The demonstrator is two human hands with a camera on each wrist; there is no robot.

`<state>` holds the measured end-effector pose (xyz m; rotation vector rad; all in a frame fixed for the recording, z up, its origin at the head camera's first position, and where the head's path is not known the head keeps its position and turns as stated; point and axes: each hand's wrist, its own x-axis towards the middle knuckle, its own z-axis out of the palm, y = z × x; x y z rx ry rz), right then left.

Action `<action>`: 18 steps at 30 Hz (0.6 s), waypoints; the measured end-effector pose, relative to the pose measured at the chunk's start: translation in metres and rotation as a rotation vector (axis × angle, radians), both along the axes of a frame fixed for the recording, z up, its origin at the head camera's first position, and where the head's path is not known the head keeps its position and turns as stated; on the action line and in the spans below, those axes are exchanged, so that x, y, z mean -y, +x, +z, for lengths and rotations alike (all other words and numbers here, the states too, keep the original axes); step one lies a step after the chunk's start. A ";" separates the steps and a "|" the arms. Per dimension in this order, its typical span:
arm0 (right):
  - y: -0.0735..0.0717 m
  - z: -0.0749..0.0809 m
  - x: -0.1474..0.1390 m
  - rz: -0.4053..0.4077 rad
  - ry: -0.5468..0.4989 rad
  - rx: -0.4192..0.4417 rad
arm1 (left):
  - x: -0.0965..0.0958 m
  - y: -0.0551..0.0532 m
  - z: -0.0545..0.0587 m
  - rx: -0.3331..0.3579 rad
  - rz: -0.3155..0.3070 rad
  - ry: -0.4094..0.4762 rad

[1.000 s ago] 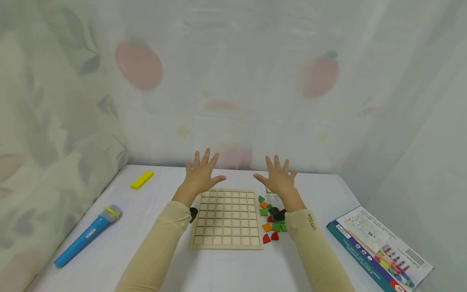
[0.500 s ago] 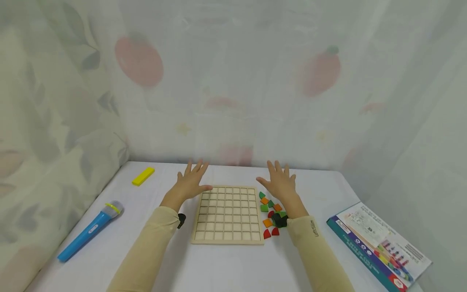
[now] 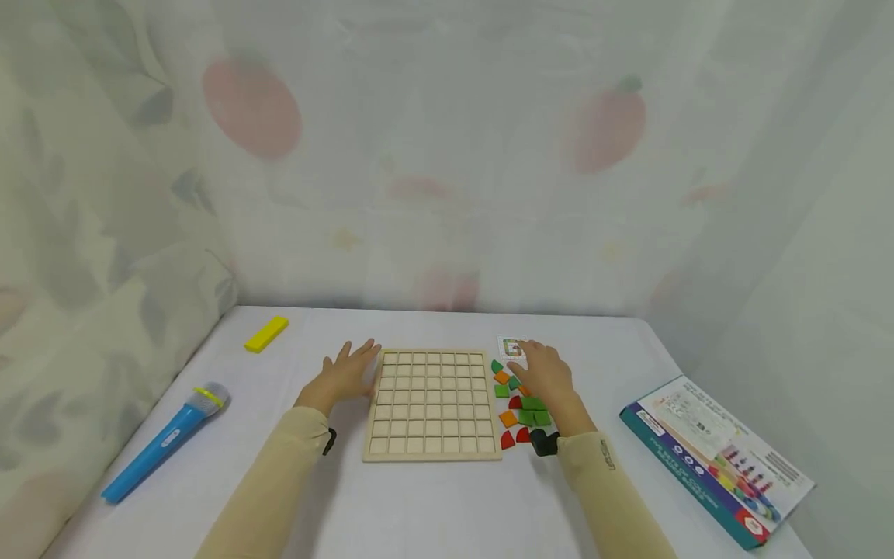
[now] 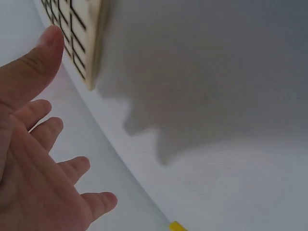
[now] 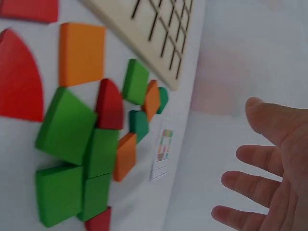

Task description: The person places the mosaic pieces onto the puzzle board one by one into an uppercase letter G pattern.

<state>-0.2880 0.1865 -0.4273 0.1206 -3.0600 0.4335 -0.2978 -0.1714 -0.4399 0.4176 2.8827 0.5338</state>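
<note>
A wooden grid board (image 3: 433, 404) with rows of square cells lies flat on the table. Beside its upper left edge is my left hand (image 3: 338, 382), fingers spread and holding nothing; in the left wrist view, the left hand (image 4: 43, 159) shows its thumb near the board's edge. To the right of the board lie loose tiles: green squares (image 5: 67, 126), orange squares (image 5: 82, 54) and red quarter-rounds (image 5: 109, 105). Over their far end hovers my right hand (image 3: 548, 379), its fingers relaxed and nothing in them. It partly covers a small printed card (image 3: 510, 347).
A blue toy microphone (image 3: 168, 439) lies at the left, with a yellow block (image 3: 266, 335) farther back. The flat printed box (image 3: 719, 458) rests near the table's right edge. A patterned curtain (image 3: 447, 155) hangs behind the table.
Both hands have come lower toward the table. The left hand moved leftward off the board to its side; the right hand's fingers bent from spread to relaxed near the card.
</note>
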 end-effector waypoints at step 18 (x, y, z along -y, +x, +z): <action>0.008 -0.043 -0.009 -0.028 -0.142 0.104 | 0.007 0.004 -0.019 0.225 -0.042 -0.001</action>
